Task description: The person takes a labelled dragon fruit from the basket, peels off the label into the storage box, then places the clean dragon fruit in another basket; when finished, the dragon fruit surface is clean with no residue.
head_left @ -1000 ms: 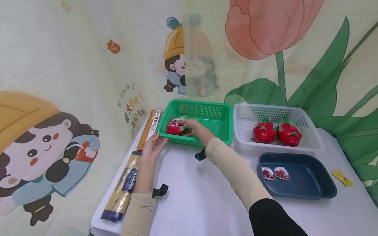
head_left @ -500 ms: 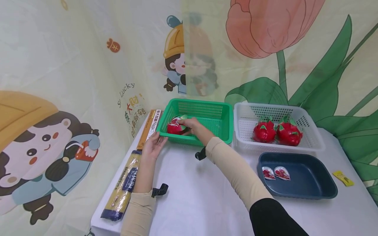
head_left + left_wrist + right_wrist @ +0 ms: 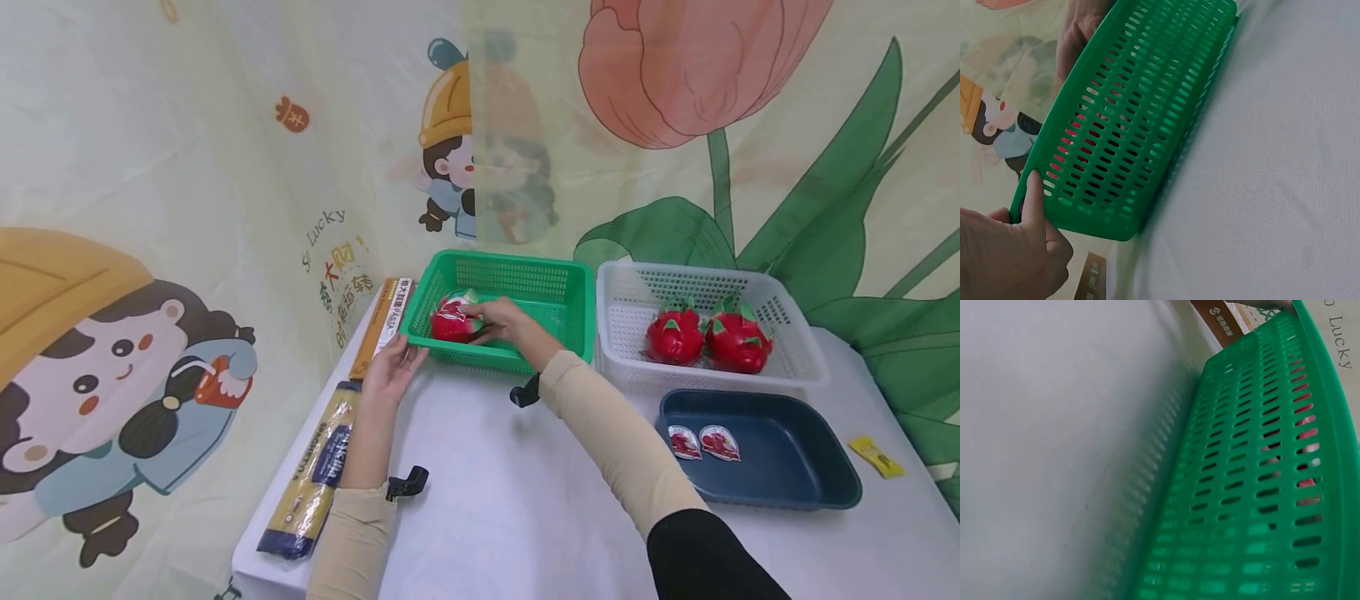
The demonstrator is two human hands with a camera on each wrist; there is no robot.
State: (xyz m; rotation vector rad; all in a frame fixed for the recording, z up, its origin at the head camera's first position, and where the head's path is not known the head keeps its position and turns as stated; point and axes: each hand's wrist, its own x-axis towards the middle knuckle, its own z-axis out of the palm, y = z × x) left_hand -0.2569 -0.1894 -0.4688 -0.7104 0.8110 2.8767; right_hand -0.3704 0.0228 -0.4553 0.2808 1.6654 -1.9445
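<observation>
In the head view, a red dragon fruit (image 3: 453,318) with green tips and a printed sticker on top lies in the left part of a green plastic basket (image 3: 573,312). My right hand (image 3: 504,323) reaches into the basket and holds the fruit from its right side, the thumb near the sticker. At the basket's front left corner my left hand (image 3: 388,371) grips the rim; the left wrist view shows a finger (image 3: 1035,199) on the outer wall. From the right wrist camera, the basket wall hides most of the fruit and the right hand.
Right of the basket stands a white basket (image 3: 618,321) with two dragon fruits (image 3: 738,342). Before it sits a dark blue tray (image 3: 787,450) holding two round stickers (image 3: 720,443), beside a yellow packet (image 3: 876,457). A spaghetti pack (image 3: 311,475) and a pasta box (image 3: 382,329) line the left edge.
My right wrist has shifted slightly to the right, with the hand still at the fruit. The left hand keeps its place on the rim. The head view has turned a little.
</observation>
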